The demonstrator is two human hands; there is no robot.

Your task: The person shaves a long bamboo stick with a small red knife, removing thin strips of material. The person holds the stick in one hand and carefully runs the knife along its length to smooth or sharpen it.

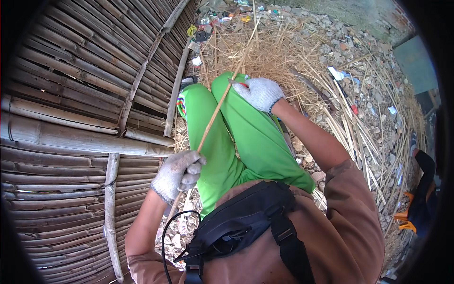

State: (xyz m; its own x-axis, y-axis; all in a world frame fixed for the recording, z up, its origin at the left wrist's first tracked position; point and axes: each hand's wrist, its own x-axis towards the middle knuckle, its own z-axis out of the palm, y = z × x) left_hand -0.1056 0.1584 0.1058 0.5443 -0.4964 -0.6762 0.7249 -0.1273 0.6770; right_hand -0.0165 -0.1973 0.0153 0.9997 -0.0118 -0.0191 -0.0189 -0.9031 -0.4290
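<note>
Bamboo strip (215, 113) in both gloved grips, left hand (178, 174), right hand (259, 92), slatted wall (71, 118) close left

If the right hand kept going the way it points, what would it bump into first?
Probably the green trouser knee right under the right hand, which points toward the long thin stick. Past that lies the bamboo wall, though depth is unclear.
</note>
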